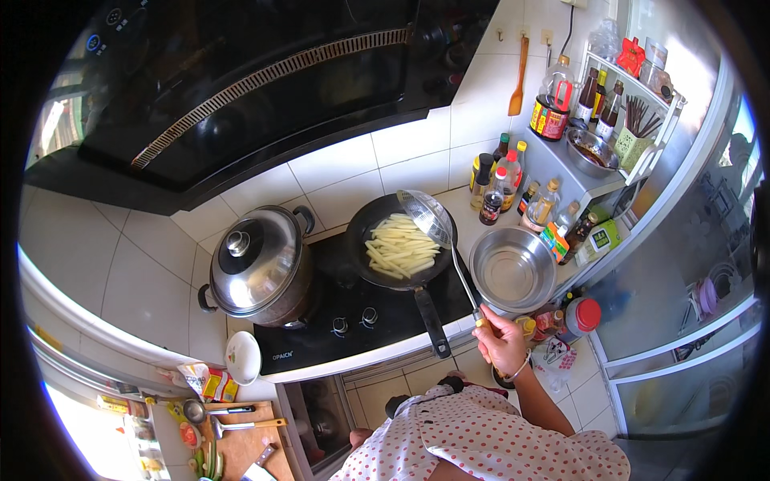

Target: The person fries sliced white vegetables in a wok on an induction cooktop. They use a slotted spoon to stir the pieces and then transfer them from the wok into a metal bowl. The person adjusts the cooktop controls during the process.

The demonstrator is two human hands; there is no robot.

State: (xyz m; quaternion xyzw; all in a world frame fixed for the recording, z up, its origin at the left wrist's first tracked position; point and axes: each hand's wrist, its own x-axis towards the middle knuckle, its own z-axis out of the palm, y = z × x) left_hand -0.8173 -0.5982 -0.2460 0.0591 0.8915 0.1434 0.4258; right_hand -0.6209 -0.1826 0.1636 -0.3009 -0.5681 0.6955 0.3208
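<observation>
My right hand (504, 346) is closed around the handle of a perforated metal skimmer (426, 217). The skimmer's bowl is over the right rim of a black frying pan (361, 237), beside pale yellow strips (402, 246), apparently cut potato, lying in the pan. The pan stands on a black gas stove (355, 355), its handle pointing towards me. Right of it is a steel basin (512, 269) with a shiny inside. At the lower middle, a small bit of skin (360, 438) beside the dotted garment may be my left hand; its fingers cannot be made out.
A large lidded pot (258, 264) stands at the left of the stove, beside a white plate (243, 358). Bottles (493, 198) and a shelf unit (637, 78) crowd the right. A cutting board (240, 448) at lower left bears a spatula, a knife (261, 460) and green vegetables. The range hood (271, 102) hangs above.
</observation>
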